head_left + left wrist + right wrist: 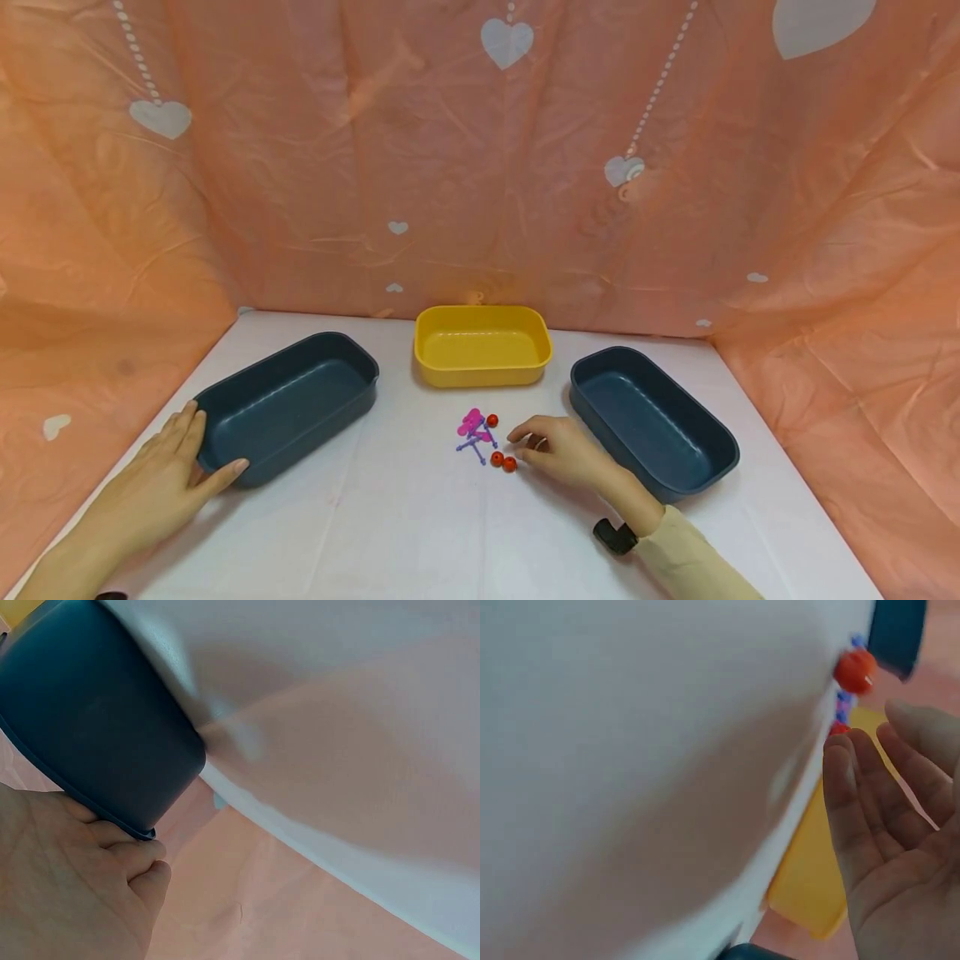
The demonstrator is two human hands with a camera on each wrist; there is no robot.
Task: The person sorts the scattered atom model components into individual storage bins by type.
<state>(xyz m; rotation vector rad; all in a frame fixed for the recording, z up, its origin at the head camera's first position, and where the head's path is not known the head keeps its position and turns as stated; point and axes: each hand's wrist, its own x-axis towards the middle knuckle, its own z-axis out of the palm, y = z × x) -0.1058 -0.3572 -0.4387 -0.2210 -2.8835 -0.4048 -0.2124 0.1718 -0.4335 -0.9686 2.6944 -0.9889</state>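
My left hand (167, 467) rests on the near-left end of a dark blue tray (288, 408), fingers at its rim and thumb over the near corner. In the left wrist view the fingertips pass behind the tray's rim. My right hand (562, 450) hovers just right of a small pile, its thumb and fingers apart with nothing between them. In that pile lie purple T-shaped sticks (472, 443) and bright pink rounded pieces (471, 419). One red bead (492, 420) sits behind them; two more red beads (503, 461) lie closest to the right fingertips.
A yellow tray (483, 377) stands at the back middle, behind the pile. Another dark blue tray (652, 417) stands at the right, beside my right forearm. The white table (390, 533) meets an orange cloth with pale hearts at the back and sides.
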